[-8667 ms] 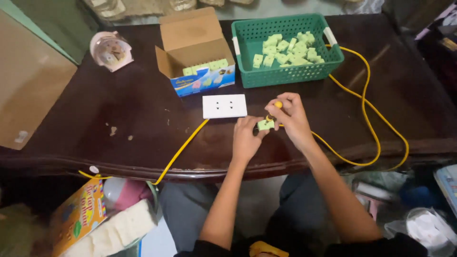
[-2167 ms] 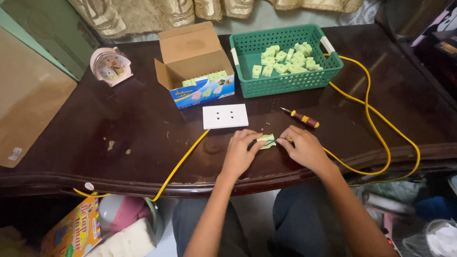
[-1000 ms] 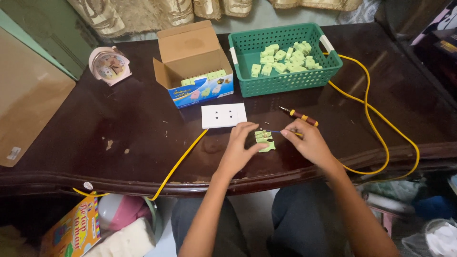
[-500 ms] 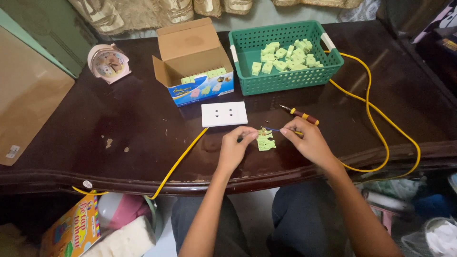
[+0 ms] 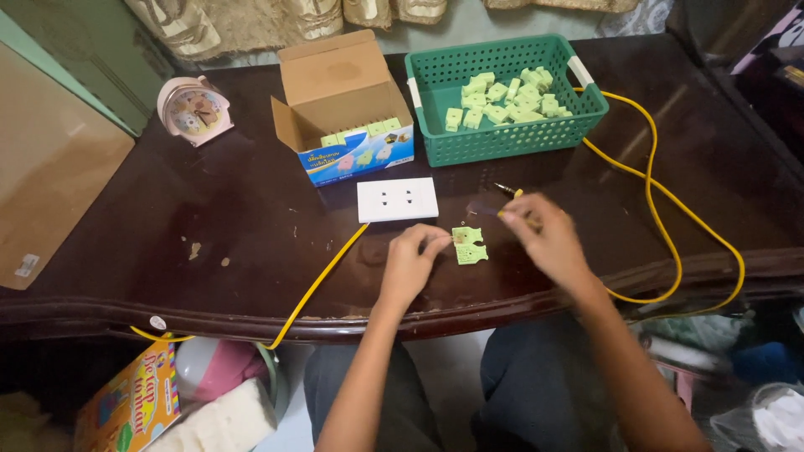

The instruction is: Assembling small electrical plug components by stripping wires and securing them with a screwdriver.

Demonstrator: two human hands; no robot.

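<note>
Two light green plug halves point(image 5: 469, 245) lie side by side on the dark wooden table point(image 5: 167, 251) near its front edge. My left hand point(image 5: 410, 264) pinches their left edge with its fingertips. My right hand point(image 5: 543, 236) is just to the right, blurred by motion. Its fingers are closed over the handle of a small screwdriver point(image 5: 505, 191), and only the metal tip and a bit of yellow show.
A white double socket plate point(image 5: 397, 200) on a yellow cable point(image 5: 322, 280) lies just beyond the hands. Behind it are an open cardboard box point(image 5: 339, 84), a green basket point(image 5: 511, 142) of green plug parts and a pink alarm clock point(image 5: 194, 110). More yellow cable point(image 5: 670, 209) loops at the right.
The green plug now lies opened in two halves on the table. My right hand left it and moved up-right onto the screwdriver. My left hand stays at the plug.
</note>
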